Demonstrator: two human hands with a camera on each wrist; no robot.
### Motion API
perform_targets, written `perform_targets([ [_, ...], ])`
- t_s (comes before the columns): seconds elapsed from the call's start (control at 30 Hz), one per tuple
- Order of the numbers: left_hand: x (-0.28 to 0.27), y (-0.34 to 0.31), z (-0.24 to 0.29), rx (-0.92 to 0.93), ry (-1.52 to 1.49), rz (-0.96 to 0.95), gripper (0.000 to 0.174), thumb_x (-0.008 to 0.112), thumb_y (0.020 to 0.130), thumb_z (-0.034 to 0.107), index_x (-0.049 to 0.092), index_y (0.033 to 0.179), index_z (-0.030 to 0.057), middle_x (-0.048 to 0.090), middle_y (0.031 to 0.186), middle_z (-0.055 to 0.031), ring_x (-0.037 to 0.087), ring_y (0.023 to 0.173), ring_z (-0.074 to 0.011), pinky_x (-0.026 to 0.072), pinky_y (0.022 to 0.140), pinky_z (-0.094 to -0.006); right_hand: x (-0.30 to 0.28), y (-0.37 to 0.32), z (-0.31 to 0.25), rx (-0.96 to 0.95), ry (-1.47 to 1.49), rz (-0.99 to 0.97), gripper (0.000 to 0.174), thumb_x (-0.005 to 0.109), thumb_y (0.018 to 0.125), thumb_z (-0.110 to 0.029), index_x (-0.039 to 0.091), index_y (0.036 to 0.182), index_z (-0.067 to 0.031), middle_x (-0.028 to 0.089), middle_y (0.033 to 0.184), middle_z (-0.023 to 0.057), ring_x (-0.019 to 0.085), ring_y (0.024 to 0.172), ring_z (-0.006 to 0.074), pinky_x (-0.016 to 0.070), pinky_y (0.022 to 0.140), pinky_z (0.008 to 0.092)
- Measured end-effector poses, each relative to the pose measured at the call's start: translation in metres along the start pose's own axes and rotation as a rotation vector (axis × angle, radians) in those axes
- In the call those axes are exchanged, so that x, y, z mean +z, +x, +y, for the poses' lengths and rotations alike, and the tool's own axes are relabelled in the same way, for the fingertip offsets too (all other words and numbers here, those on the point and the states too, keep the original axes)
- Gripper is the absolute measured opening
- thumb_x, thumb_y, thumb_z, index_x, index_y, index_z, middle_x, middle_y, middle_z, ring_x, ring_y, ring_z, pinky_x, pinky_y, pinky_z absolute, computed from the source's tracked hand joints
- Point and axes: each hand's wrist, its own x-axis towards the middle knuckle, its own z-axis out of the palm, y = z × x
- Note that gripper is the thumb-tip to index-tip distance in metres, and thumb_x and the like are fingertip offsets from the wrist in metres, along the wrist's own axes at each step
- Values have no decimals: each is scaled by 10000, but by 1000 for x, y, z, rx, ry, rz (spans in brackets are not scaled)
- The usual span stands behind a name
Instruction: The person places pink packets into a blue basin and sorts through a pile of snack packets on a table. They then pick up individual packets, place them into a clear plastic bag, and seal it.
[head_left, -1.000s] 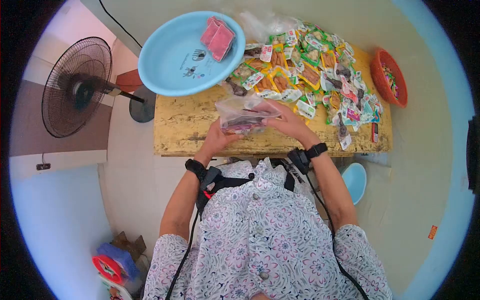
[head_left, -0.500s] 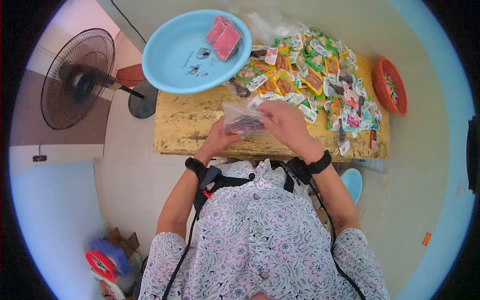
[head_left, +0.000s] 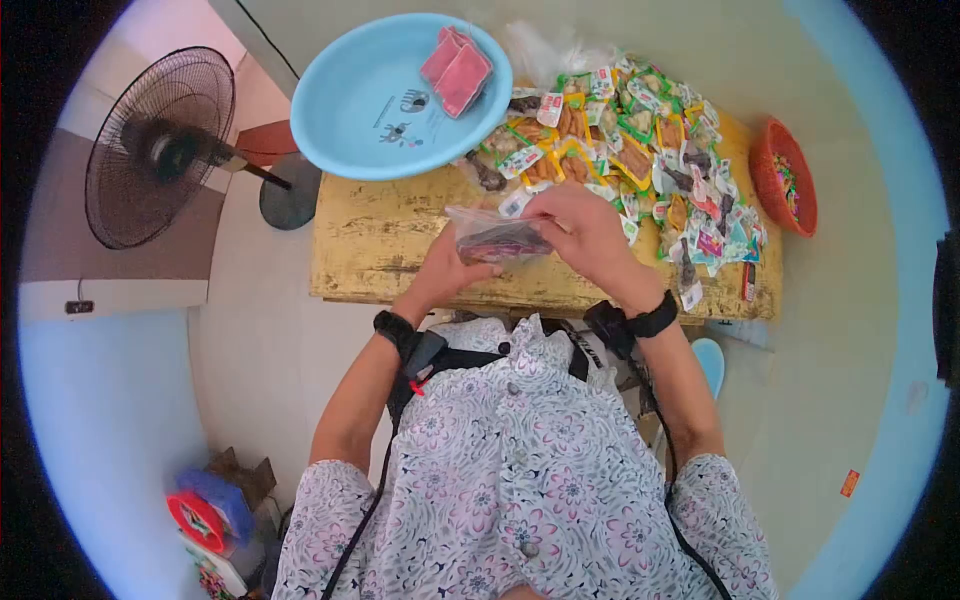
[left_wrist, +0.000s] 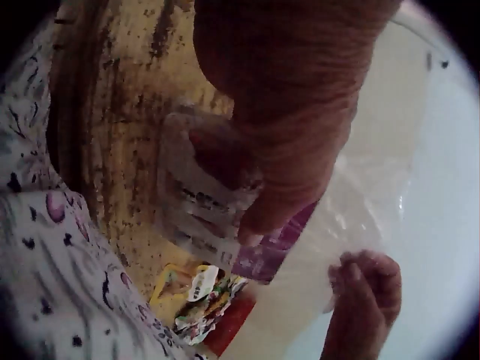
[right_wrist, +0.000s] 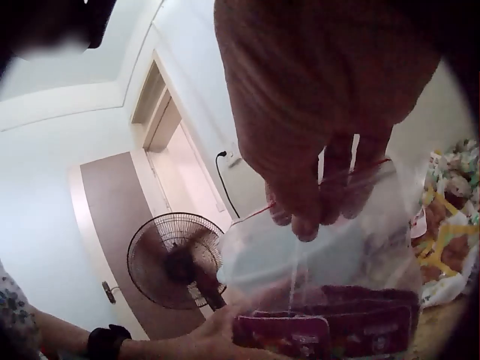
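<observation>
A clear zip bag (head_left: 500,238) with purple packets (right_wrist: 367,326) inside is held up over the near part of the yellow table. My left hand (head_left: 445,272) grips the lower left part of the bag, its thumb lying across the front. At the bag's upper right, my right hand (head_left: 590,240) pinches the mouth edge. In the right wrist view a red zip line runs along this edge, under the fingertips (right_wrist: 305,227). The left wrist view has the right hand (left_wrist: 364,304) pinching the clear film beyond a purple packet (left_wrist: 274,247).
A light blue basin (head_left: 345,110) holding pink packets (head_left: 458,72) stands at the table's back left. Many snack packets (head_left: 635,150) are heaped at the back right, beside a red basket (head_left: 765,185). A black fan (head_left: 160,150) stands to the left of the yellow table (head_left: 365,235).
My right hand has shifted from the bag's right side up over its mouth and then to the upper right corner. The left hand keeps its grip. The head view has shifted slightly.
</observation>
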Motion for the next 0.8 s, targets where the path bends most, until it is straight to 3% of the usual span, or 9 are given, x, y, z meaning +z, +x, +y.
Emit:
perform_targets([
  [0.1,-4,4,8,67,89,-72,747,796,790,84,444,1447,42,626,1260,-69,586,1122,-145,504,956,-336,1,-2,-1,28,15,-3,105,642,836,-91,666,938,-96,661,875,89,628,874,302,503,737,409],
  [0.2,-6,7,3,-101,-55,-111,599,766,820,67,543,1377,54,656,1215,-38,599,1068,-121,511,928,-318,1,-1,5,35,37,31,111,639,836,-85,664,945,-92,659,881,98,626,865,305,499,735,409],
  [0.4,-5,3,13,-67,83,-86,370,733,860,81,675,1224,57,713,1090,-5,624,953,-97,502,873,-280,-3,-2,6,12,111,40,148,648,829,-82,667,975,-86,662,892,104,635,892,312,508,757,398],
  [0.5,-2,2,6,-123,13,-39,361,741,855,84,670,1201,14,702,1126,-38,620,1003,-112,497,906,-280,1,-4,18,82,144,22,184,660,822,-97,664,1006,-86,665,901,105,637,896,315,513,765,398],
  [0.57,-2,3,5,-65,60,-62,358,738,861,98,672,1203,17,700,1140,-44,617,1037,-119,494,920,-284,1,-11,18,139,208,17,209,667,821,-119,661,1027,-87,668,911,107,637,894,317,515,764,402],
  [0.67,-4,3,16,29,159,-46,351,739,864,113,679,1197,21,697,1162,-51,615,1073,-130,495,928,-291,-10,-15,16,104,75,-11,263,726,784,-71,672,1041,-69,665,982,94,662,908,226,521,789,346],
  [0.8,-5,4,41,-9,75,-11,320,729,871,106,693,1177,20,699,1169,-59,631,1074,-145,499,930,-297,-16,-24,28,104,-172,-49,231,733,787,-118,664,1002,-71,652,923,88,646,855,243,507,748,353],
])
